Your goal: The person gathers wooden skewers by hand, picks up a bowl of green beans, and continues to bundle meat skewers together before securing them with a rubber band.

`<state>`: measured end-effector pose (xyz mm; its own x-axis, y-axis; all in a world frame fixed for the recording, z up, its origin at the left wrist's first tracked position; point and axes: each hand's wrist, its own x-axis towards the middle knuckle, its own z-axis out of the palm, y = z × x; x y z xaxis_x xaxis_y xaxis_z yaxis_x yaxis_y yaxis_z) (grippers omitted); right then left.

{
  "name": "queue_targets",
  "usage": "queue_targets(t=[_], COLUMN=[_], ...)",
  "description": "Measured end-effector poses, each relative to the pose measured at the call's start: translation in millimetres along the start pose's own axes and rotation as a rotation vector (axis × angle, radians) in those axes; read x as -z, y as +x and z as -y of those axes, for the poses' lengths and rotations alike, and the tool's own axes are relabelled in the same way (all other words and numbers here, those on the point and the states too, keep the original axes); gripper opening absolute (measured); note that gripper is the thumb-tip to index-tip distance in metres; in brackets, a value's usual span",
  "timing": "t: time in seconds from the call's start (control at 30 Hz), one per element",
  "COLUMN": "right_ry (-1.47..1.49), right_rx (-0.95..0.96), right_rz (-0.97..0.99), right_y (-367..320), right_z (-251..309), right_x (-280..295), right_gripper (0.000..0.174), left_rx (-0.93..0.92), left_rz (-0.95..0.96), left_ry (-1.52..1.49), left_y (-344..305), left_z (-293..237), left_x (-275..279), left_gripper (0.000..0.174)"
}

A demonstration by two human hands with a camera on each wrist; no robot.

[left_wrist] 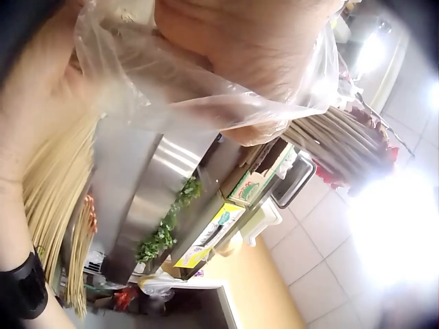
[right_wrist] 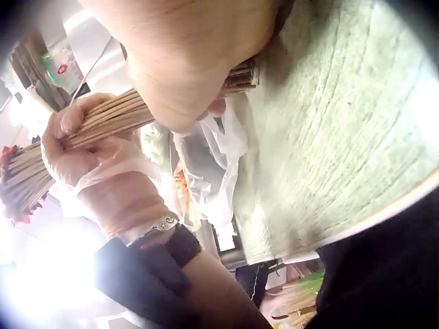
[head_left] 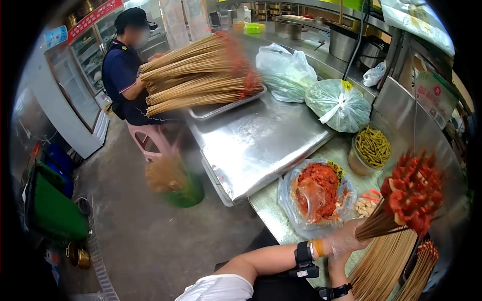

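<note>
A bundle of thin sticks (head_left: 374,223) with red pieces on its upper ends tilts up to the right over the worktop. My left hand (head_left: 347,237), in a clear plastic glove, grips its middle; the right wrist view shows those gloved fingers (right_wrist: 72,127) wrapped round the sticks. Lower down, my right hand (head_left: 339,265) is partly hidden behind the left wrist. In the right wrist view my right hand (right_wrist: 185,58) holds the bundle near its bare ends (right_wrist: 240,79). Beneath lie loose bare sticks (head_left: 384,261) and another red-tipped bundle (head_left: 424,263).
Beside my left hand lies an open bag of red filling (head_left: 319,193), with a tub of green pieces (head_left: 372,146) behind. A metal tray surface (head_left: 256,145) adjoins the worktop. Across it, a seated person (head_left: 128,70) is next to a large stick pile (head_left: 196,75). A green bin (head_left: 188,193) stands below.
</note>
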<state>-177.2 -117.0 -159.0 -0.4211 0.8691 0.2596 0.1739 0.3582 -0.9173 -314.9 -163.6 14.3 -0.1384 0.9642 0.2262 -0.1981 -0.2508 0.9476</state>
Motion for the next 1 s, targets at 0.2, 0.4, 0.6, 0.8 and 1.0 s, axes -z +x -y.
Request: queue_targets(t=[0.2, 0.4, 0.6, 0.8, 1.0], right_ry=[0.001, -0.005, -0.004, 0.002, -0.011], right_rx=[-0.037, -0.06, -0.071, -0.071, -0.073], right_rz=[0.022, 0.036, 0.04, 0.048, 0.062], right_y=[-7.1, -9.9, -8.8, -4.2, -6.5], right_z=[-4.3, -8.4, -10.2, -9.8, -8.1], right_x=[6.0, 9.9, 11.1, 10.3, 12.6], right_gripper=[0.049, 0.049, 0.049, 0.049, 0.049], left_rx=[-0.084, -0.045, -0.121, -0.069, -0.121], left_rz=[0.075, 0.107, 0.084, 0.09, 0.096], left_ry=[0.006, 0.063, 0.106, 0.092, 0.101], left_y=[3.2, 6.5, 9.8, 11.7, 11.0], left_z=[-5.6, -2.8, 8.9, 6.6, 13.6], left_x=[-9.8, -11.1, -10.8, -11.5, -9.8], left_gripper=[0.035, 0.032, 0.026, 0.029, 0.029])
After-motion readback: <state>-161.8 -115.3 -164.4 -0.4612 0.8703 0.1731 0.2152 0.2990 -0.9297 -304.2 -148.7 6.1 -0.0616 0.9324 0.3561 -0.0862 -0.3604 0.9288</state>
